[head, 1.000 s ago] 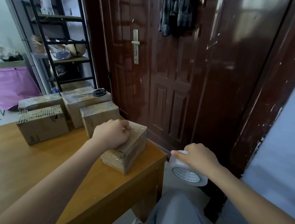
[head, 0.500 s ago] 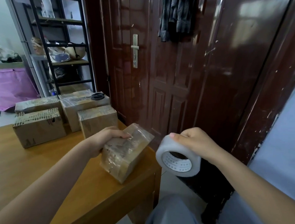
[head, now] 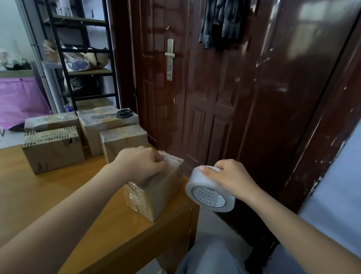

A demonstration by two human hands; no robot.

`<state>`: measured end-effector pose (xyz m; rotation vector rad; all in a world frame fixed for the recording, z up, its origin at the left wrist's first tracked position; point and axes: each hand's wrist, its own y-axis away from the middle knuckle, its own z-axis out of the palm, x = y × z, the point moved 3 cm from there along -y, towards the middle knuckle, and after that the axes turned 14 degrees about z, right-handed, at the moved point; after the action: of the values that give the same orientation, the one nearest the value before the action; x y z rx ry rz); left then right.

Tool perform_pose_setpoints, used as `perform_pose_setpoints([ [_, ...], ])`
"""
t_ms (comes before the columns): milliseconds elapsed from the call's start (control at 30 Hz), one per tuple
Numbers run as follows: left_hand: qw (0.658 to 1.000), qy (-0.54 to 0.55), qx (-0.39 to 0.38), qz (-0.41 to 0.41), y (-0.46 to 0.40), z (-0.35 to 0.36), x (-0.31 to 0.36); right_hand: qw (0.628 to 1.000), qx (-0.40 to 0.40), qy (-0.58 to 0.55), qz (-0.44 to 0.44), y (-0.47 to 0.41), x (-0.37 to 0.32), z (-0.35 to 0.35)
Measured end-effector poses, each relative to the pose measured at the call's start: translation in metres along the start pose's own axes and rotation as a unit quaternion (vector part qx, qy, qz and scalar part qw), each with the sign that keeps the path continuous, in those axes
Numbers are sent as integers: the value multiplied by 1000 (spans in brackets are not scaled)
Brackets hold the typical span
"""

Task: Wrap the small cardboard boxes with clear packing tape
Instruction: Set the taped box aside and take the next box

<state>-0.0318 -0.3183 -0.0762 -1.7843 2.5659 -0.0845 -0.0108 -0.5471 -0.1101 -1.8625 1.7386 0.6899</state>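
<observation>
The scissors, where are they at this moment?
In the head view, the scissors lie at the far left of the table, on top of the tallest taped cardboard box in the stack, close to the brown door.

Both forearms reach forward from the bottom of the view, bare to the wrist. The left hand (head: 139, 165) lies knuckles-up, palm down, its fingers curled over the top of the small box (head: 155, 191) and gripping it. The right hand (head: 230, 178) sits just to its right — fingers curled over the tape roll (head: 209, 193), thumb pressed on the roll's outer face — wrist bent slightly down.
</observation>
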Motion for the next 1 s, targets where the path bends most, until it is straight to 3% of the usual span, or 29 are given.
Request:
perform_pose_setpoints([
  [67, 995, -93, -49, -2, -1, 0, 20, 1000, -14, -24, 1, 0, 4, 0],
  [167, 980, -178, -87, 1, -4, 8, 38, 983, -127, -131, -17, 3, 19, -3],
  [267, 995, -60, -72, -26, -3, 8, 26, 959, -198, -202, -36, 6, 29, -9],
  [367, 993, 81, -61, -57, -1, 3, 3, 945, -207, -246, -58, 1, 10, -10],
  [433, 966, 242, -42, -85, 1, 1, -14, 945, -184, -263, -69, -9, -13, -10],
  [500, 911, 399, -10, -104, 5, 2, -34, 949, -155, -271, -53, -19, -39, -10],
  [567, 888, 447, 37, -106, 6, 3, -49, 956, -128, -262, -35, -33, -63, -9],
  [600, 905, 410, 63, -97, 5, 5, -53, 960, -111, -256, -21, -40, -75, -6],
  [667, 973, 195, 112, -63, 3, 8, -51, 963, -86, -254, 23, -54, -93, 3],
  [733, 990, -38, 127, -40, 2, 13, -40, 962, -77, -258, 50, -62, -109, 12],
  [767, 988, -98, 111, -37, 1, 16, -38, 962, -80, -259, 46, -64, -115, 14],
  [800, 988, -120, 89, -39, 0, 18, -39, 959, -89, -266, 33, -64, -121, 16],
  [900, 998, -36, 1, -59, 1, 25, -47, 931, -167, -325, -23, -59, -121, 29],
  [1000, 995, -67, -44, -66, 1, 36, -42, 891, -207, -403, -45, -54, -101, 50],
])
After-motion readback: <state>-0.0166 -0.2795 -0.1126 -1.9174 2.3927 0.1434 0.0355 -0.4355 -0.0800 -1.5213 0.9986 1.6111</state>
